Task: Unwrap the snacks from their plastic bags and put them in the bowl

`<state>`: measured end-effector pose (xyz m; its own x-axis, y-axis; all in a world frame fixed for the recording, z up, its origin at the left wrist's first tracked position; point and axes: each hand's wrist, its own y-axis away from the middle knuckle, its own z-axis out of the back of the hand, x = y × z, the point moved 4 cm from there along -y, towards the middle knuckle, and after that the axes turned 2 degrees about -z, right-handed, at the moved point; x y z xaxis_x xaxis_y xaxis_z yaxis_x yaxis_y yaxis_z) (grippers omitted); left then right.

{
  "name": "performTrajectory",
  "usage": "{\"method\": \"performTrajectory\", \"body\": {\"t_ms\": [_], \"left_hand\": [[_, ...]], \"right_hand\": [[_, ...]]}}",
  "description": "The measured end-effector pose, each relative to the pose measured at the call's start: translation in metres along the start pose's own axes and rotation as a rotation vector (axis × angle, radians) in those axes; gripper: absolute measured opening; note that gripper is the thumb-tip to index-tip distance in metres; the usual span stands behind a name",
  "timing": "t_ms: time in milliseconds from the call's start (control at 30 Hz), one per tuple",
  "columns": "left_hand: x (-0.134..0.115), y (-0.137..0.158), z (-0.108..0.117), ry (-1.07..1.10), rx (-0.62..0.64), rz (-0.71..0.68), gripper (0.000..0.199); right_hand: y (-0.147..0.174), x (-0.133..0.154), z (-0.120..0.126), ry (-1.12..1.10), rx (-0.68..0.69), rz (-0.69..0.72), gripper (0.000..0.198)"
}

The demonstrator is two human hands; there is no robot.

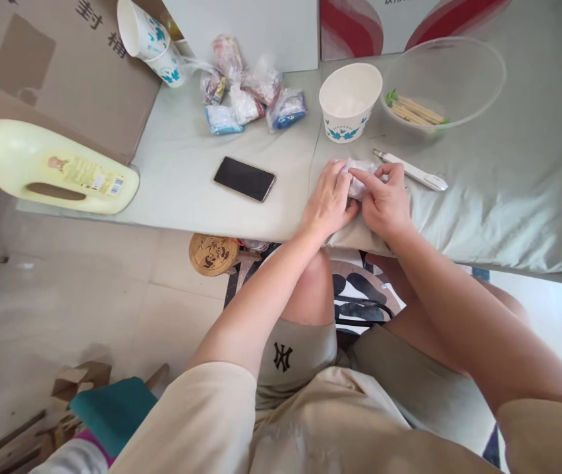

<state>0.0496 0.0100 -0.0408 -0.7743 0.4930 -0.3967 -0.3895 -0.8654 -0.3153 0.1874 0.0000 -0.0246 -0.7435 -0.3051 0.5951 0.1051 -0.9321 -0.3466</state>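
Both of my hands meet over a small bundle in clear plastic wrap (pixel 358 179) near the table's front edge. My left hand (pixel 329 197) closes round its left side with bent fingers. From the right, my right hand (pixel 387 201) grips it, the index finger lying across the top. My fingers hide much of the bundle, and its contents cannot be made out. Just behind my right hand lies a white utility knife (pixel 412 170). A white paper cup with blue leaves (pixel 350 105) stands beyond my hands.
Several plastic-wrapped packets (pixel 246 99) lie in a pile. A phone (pixel 244 178) is to the left, a yellowish bottle (pixel 63 164) beyond it. Stacked paper cups (pixel 162 56) lean by a cardboard box (pixel 53 72). Wooden sticks (pixel 416 110) lie in a clear plastic bowl (pixel 488 85).
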Motion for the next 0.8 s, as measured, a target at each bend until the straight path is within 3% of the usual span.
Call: {"method": "performTrajectory", "body": {"t_ms": [233, 400, 533, 633, 733, 800], "left_hand": [[-0.006, 0.004, 0.010, 0.048, -0.021, 0.130, 0.046], [-0.010, 0.004, 0.018, 0.092, -0.016, 0.082, 0.044], [-0.011, 0.004, 0.019, 0.093, -0.027, 0.025, 0.044], [-0.012, 0.004, 0.018, 0.096, -0.027, 0.000, 0.044], [-0.011, 0.005, 0.017, 0.146, 0.012, 0.059, 0.042], [-0.010, 0.005, 0.017, 0.198, 0.036, 0.122, 0.040]], "right_hand": [[0.001, -0.005, 0.003, -0.026, -0.162, -0.117, 0.037], [0.002, -0.008, 0.015, -0.087, -0.259, -0.183, 0.029], [0.002, -0.020, 0.034, 0.120, -0.220, -0.145, 0.033], [0.000, -0.039, 0.047, 0.279, -0.107, -0.166, 0.035], [-0.002, -0.058, 0.062, 0.313, -0.022, -0.214, 0.028], [-0.002, -0.065, 0.074, 0.292, -0.053, -0.257, 0.030]]}}
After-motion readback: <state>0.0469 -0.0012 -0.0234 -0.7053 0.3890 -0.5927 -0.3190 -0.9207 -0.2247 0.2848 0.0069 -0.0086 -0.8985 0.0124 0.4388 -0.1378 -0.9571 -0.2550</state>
